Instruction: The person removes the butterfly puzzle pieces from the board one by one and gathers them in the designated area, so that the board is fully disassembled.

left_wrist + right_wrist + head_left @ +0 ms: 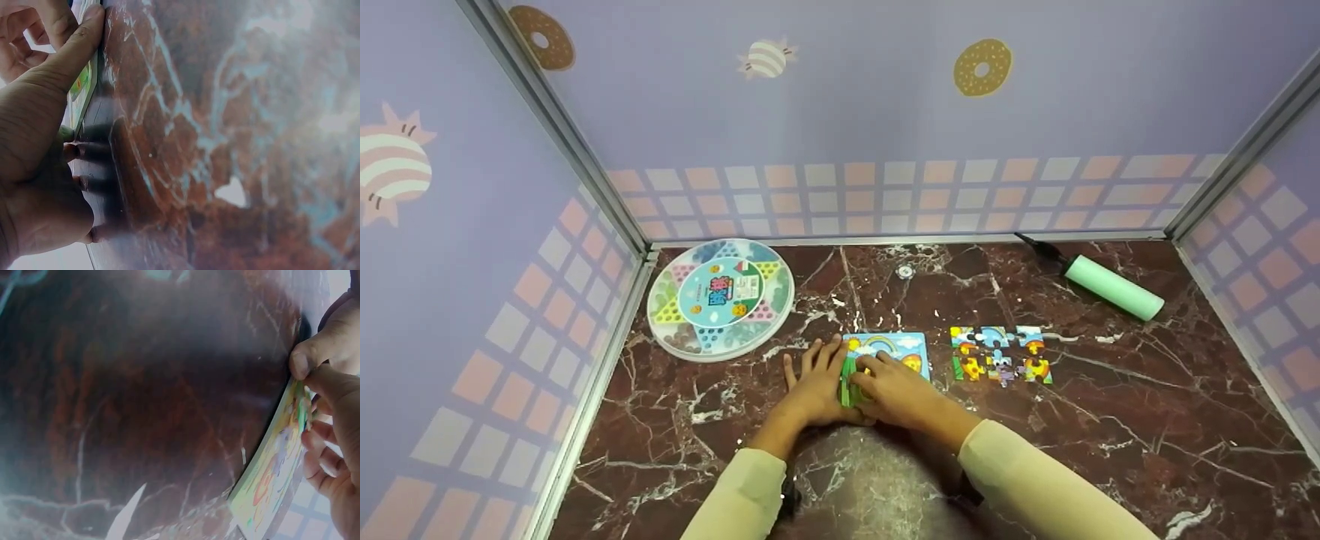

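Observation:
A small picture puzzle board [916, 346] with a rainbow and sky lies on the dark marbled table, partly covered by both hands. My left hand [816, 391] rests at the board's left side, its fingers extended and its thumb along the near edge. Over the board's left part, my right hand [898, 391] has curled fingers and pinches a green puzzle piece [304, 410], close against the board's surface. Fingers hide much of that piece. To the right of the board lie several loose puzzle pieces [996, 335], set out in rows with animal and sky pictures.
At the back left lies a round, flat game box [720, 345] with a colourful star pattern. A mint-green hand pump [1114, 286] with a black nozzle is at the back right. Between them sits a small round disc [904, 272]. Patterned walls [877, 112] enclose the table's back and sides.

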Demonstrator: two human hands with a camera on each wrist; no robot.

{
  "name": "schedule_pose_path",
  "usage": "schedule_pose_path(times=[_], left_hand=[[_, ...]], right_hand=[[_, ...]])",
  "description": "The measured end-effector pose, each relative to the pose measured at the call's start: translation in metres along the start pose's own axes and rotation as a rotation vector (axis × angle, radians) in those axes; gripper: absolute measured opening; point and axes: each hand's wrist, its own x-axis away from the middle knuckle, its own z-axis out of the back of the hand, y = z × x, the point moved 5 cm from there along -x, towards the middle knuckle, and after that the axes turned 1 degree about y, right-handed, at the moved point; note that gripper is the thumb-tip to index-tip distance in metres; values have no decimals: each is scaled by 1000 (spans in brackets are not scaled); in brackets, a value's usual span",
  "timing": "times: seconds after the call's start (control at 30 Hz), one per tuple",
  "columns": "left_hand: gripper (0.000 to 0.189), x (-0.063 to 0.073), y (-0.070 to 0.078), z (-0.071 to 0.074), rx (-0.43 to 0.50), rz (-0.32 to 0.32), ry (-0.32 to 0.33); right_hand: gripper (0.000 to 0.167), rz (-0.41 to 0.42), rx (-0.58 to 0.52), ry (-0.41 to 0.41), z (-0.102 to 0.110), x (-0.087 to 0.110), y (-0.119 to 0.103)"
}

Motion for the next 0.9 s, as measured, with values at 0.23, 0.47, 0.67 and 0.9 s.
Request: schedule_pose_path(times=[0.23, 0.47, 0.67, 0.9], left_hand=[[144, 2, 1, 1, 42, -8, -4], [142, 4, 3, 4, 23, 3, -25], [145, 1, -1, 0, 41, -1, -27], [146, 2, -1, 0, 34, 13, -26]], right_hand=[[37, 44, 123, 46, 2, 6, 6], [29, 77, 217, 70, 10, 17, 19], [25, 82, 242, 104, 20, 32, 35], [24, 104, 214, 166, 29, 55, 53]])
